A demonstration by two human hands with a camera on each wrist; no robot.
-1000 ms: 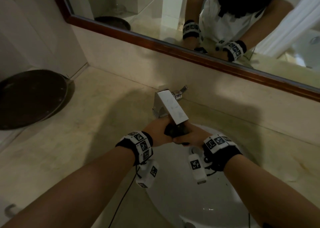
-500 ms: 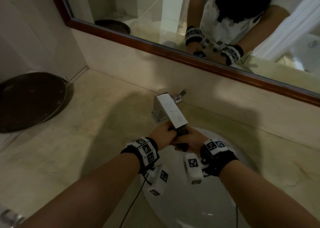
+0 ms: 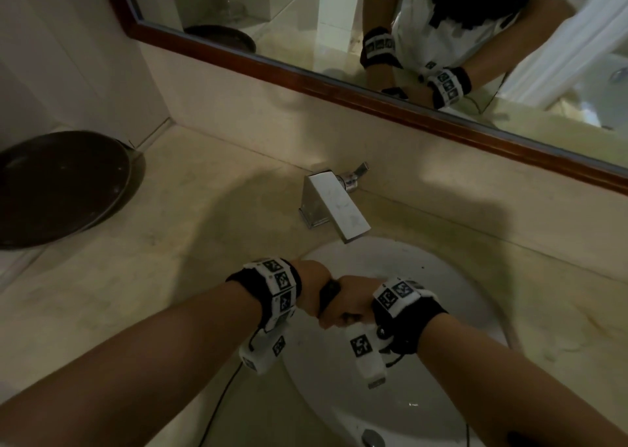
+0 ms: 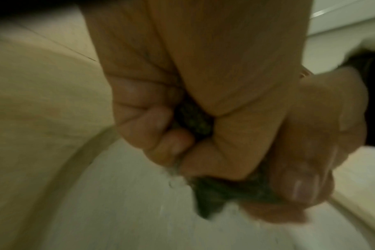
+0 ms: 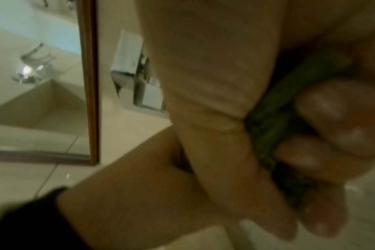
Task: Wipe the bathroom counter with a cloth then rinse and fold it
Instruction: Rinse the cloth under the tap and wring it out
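Observation:
A dark green cloth (image 3: 329,293) is bunched tight between both my fists over the white sink basin (image 3: 452,297). My left hand (image 3: 312,285) grips one end and my right hand (image 3: 346,305) grips the other, the fists pressed together. In the left wrist view the cloth (image 4: 212,194) pokes out below curled fingers (image 4: 152,125), with water drops falling from it. In the right wrist view the cloth (image 5: 268,135) shows as a twisted green roll under wet fingertips (image 5: 323,104). The beige counter (image 3: 119,290) surrounds the basin.
A square chrome tap (image 3: 336,205) juts over the basin's back edge, apart from my hands. A dark round tray (image 3: 57,188) sits on the counter at the far left. A wood-framed mirror (image 3: 373,93) runs along the back wall. The drain (image 3: 372,438) lies at the basin's near end.
Both hands have pulled back from under the tap spout toward me, over the middle of the basin, still clenched on the cloth.

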